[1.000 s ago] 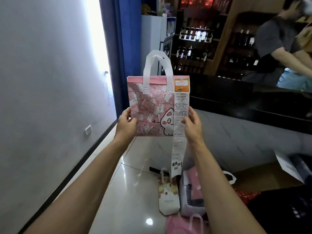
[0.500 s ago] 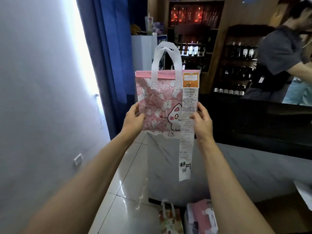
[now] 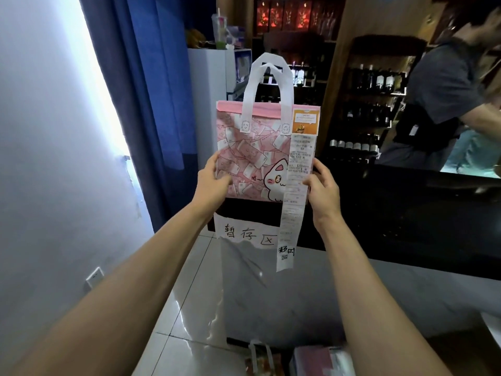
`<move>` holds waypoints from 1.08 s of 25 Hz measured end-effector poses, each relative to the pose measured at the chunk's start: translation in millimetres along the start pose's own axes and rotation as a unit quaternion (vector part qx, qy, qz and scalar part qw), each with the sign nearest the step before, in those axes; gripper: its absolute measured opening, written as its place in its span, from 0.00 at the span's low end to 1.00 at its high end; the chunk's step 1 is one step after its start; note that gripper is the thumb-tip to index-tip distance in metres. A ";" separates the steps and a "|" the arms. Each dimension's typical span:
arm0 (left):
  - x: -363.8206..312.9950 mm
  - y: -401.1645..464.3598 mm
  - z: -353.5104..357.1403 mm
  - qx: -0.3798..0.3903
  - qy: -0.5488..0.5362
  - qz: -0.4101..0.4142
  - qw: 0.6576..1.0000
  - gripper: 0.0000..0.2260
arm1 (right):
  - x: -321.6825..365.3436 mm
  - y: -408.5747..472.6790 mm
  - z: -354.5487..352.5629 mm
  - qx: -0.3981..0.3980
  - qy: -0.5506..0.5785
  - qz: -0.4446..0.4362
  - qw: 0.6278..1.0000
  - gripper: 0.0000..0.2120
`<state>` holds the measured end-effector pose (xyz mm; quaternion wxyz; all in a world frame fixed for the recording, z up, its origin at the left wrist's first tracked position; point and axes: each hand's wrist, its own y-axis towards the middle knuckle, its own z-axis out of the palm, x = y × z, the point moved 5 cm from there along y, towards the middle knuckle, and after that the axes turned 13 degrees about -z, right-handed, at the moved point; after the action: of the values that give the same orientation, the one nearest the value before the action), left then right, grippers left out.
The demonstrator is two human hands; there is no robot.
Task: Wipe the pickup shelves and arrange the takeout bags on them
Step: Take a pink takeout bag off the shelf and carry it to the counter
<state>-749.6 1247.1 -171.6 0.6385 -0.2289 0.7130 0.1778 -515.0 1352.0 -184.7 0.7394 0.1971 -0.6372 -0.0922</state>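
Both hands hold the pink bag [image 3: 252, 156] up in the air, above the dark surface [image 3: 406, 213]. Left hand [image 3: 212, 183] grips its left edge, right hand [image 3: 322, 194] pinches its right edge, by a long white receipt [image 3: 294, 191] hanging down

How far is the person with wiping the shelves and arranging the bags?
Done: nothing shows any wiping; no cloth is visible. In hand: the left hand and right hand hold the pink takeout bag by its lower corners, above the dark counter. Left: at least two more bags on the floor.
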 end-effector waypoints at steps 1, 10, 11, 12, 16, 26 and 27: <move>1.3 10.0 0.5 0.000 0.002 -0.004 1.000 0.32 | -5.2 7.1 3.7 -0.003 0.001 0.002 1.000 0.22; 13.5 99.3 13.7 0.043 0.020 -0.044 0.998 0.34 | -40.9 67.6 23.8 -0.056 -0.028 0.012 0.998 0.17; 15.8 106.8 16.1 0.047 0.025 -0.046 0.998 0.33 | -45.4 71.3 23.7 -0.061 -0.029 0.015 0.998 0.17; 18.0 113.0 18.4 0.049 0.031 -0.046 0.997 0.33 | -49.5 73.5 23.8 -0.066 -0.030 0.019 0.997 0.17; 29.6 128.2 26.1 0.056 0.050 -0.054 0.996 0.32 | -65.0 76.3 21.7 -0.074 -0.048 0.029 0.996 0.18; 35.5 138.6 19.2 0.031 0.041 -0.070 0.996 0.28 | -79.6 83.6 17.8 -0.076 -0.105 0.007 0.992 0.15; 34.7 137.6 19.1 0.031 0.044 -0.068 0.996 0.27 | -80.1 83.0 17.6 -0.072 -0.111 0.008 0.991 0.16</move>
<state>-812.6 1368.5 -213.6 0.6243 -0.2644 0.7281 0.1014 -555.4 1455.1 -221.5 0.6772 0.1268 -0.7083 -0.1536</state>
